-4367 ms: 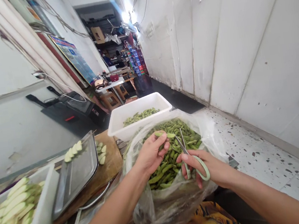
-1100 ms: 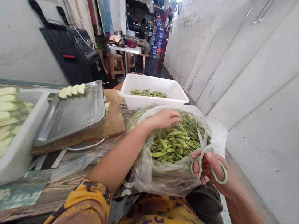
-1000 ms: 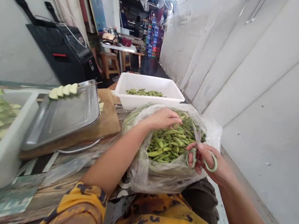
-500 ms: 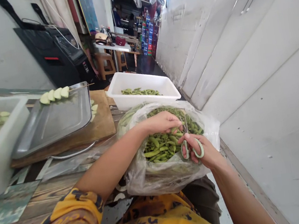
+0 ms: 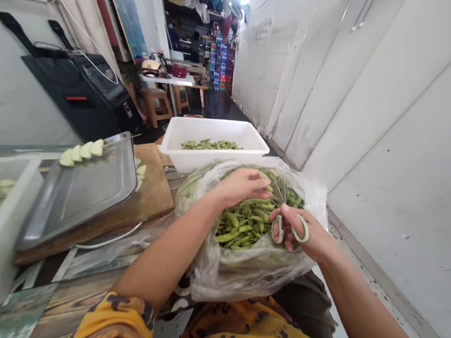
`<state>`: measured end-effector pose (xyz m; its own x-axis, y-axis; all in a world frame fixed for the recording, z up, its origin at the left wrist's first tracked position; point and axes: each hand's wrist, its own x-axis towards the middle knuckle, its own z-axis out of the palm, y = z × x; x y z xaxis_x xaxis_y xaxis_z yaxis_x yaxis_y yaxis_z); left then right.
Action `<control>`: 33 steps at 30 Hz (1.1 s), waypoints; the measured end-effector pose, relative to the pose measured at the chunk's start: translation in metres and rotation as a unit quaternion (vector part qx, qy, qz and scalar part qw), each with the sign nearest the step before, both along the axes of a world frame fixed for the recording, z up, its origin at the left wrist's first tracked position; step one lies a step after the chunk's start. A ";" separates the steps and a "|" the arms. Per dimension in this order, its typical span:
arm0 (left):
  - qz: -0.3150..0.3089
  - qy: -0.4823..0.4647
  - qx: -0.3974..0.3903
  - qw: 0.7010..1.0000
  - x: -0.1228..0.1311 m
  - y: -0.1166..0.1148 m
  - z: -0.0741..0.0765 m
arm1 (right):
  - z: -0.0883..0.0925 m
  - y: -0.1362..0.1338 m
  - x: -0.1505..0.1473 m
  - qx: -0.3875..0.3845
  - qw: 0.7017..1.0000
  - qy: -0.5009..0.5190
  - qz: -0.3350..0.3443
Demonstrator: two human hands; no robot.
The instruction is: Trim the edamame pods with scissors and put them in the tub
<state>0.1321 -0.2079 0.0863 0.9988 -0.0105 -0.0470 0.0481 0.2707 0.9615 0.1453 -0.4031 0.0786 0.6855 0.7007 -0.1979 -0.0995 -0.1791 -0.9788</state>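
Note:
My left hand is over a clear plastic bag full of green edamame pods. Its fingers are fairly straight, and a pale green pod shows at the fingertips, apparently held between thumb and fingers. Scissors with light green handles are in my right hand, thumb and fingers through the loops. Their blades stand spread apart, pointing away from me, just right of my left fingertips. Behind the bag sits a white plastic tub with some pods in it.
On the left, a metal tray with a skewer of pale green slices rests on a wooden board. A white bin of more slices stands at far left. A white wall runs along my right side.
My left fingers have straightened from a tight pinch and drawn slightly away from the scissors. The scissor blades have spread wider. The whole view has shifted a little.

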 end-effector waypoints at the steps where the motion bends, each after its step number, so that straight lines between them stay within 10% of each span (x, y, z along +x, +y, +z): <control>1: 0.006 -0.001 -0.034 0.999 0.000 0.000 0.000 | 0.001 0.000 -0.001 0.003 1.000 0.005 0.001; 25: 0.090 0.024 0.021 0.995 -0.002 -0.005 0.007 | -0.006 0.002 -0.004 0.013 0.999 0.010 -0.050; 29: 0.207 -0.022 0.260 0.943 -0.006 0.006 0.013 | -0.008 -0.005 -0.003 0.055 0.998 0.032 -0.023; 33: 0.097 -0.029 0.542 0.834 -0.010 0.008 0.008 | -0.009 -0.007 -0.004 0.061 0.997 0.042 -0.030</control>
<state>0.1226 -0.2001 0.0943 0.9778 0.1682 0.1249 0.0487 -0.7624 0.6453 0.1412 -0.4104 0.0693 0.7113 0.6813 -0.1728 -0.1894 -0.0510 -0.9806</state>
